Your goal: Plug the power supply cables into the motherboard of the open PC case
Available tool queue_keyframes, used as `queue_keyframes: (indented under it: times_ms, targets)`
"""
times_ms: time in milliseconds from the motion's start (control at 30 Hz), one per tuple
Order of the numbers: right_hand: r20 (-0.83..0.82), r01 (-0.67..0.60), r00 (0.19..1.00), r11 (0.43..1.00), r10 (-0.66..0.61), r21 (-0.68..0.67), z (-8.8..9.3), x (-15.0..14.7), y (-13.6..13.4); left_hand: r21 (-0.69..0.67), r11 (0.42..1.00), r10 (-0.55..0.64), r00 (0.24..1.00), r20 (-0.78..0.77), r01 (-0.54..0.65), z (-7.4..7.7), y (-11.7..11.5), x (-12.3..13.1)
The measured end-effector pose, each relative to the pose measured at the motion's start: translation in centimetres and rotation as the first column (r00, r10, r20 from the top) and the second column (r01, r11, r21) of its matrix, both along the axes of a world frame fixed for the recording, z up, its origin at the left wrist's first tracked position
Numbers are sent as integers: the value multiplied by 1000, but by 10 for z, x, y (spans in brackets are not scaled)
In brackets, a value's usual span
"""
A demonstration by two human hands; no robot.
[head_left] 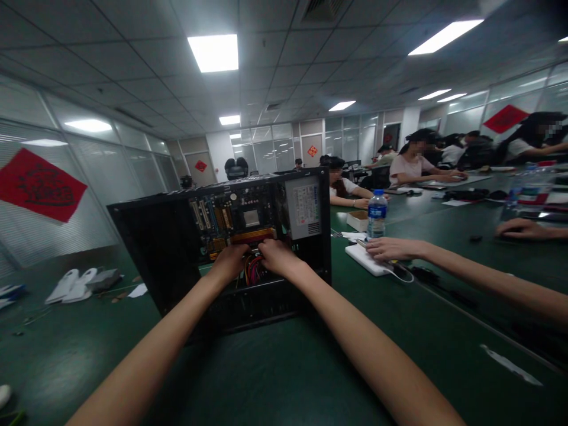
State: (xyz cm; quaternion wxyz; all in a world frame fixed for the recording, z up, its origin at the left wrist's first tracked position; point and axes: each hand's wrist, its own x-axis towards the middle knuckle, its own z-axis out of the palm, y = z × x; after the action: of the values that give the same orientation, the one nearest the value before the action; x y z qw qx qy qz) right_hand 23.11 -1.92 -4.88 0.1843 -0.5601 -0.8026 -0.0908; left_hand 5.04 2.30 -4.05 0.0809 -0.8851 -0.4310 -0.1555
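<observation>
An open black computer case stands on the green table, its inside facing me. A motherboard with several slots shows at its upper middle, and a power supply with a label fills the upper right. My left hand reaches into the case at the lower edge of the board, fingers closed on something too small to name. Close beside it, my right hand is closed near an orange-red strip on the board. Colored wires hang between and below both hands.
At the right, another person's hand rests over a white device with a cable, near a water bottle and small box. White shoe-like items lie at the left. Several people sit at tables farther back.
</observation>
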Motion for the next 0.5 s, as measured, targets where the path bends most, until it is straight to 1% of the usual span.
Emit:
queue_keyframes:
  times_ms: [133,267,500]
  targets:
    - [-4,-8,1000,1000,8,-13,2,0,-2,14,1000,-21,1000,19,21,-3,4,-2]
    - [-7,-8,1000,1000,8,-7,2,0,-2,14,999,-41,999,-5,41,-3,6,-2]
    - [6,-5,1000,1000,5,-8,1,0,1,44,999,17,992,-126,-11,3,5,2]
